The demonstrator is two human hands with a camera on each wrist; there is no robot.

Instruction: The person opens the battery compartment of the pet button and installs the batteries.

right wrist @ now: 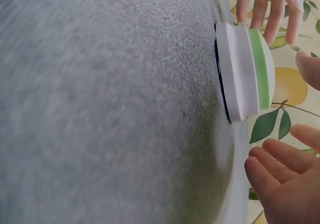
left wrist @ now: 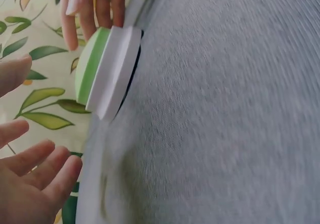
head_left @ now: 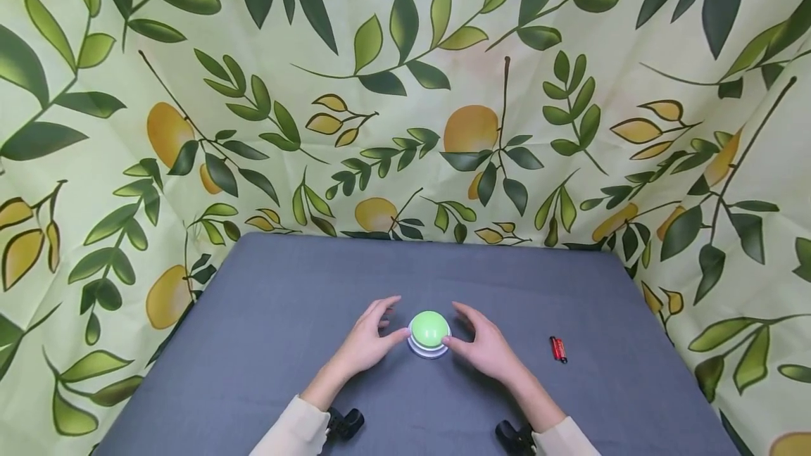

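Note:
A round push light (head_left: 429,329) with a pale green dome and a white stepped base sits upright on the table. My left hand (head_left: 367,342) is held at its left side, fingers spread and gently bent, the thumb tip near the rim. On the opposite side my right hand (head_left: 486,347) mirrors it, thumb close to the dome's edge. Both wrist views show gaps between the palms and the push light (left wrist: 107,72), and neither hand grips it. A dark underside shows along the bottom of its base in the right wrist view.
Two small red-and-black batteries (head_left: 558,350) lie side by side to the right of the right hand. Grey cloth covers the table (head_left: 285,287). A curtain (head_left: 405,104) printed with leaves and fruit encloses its back and sides.

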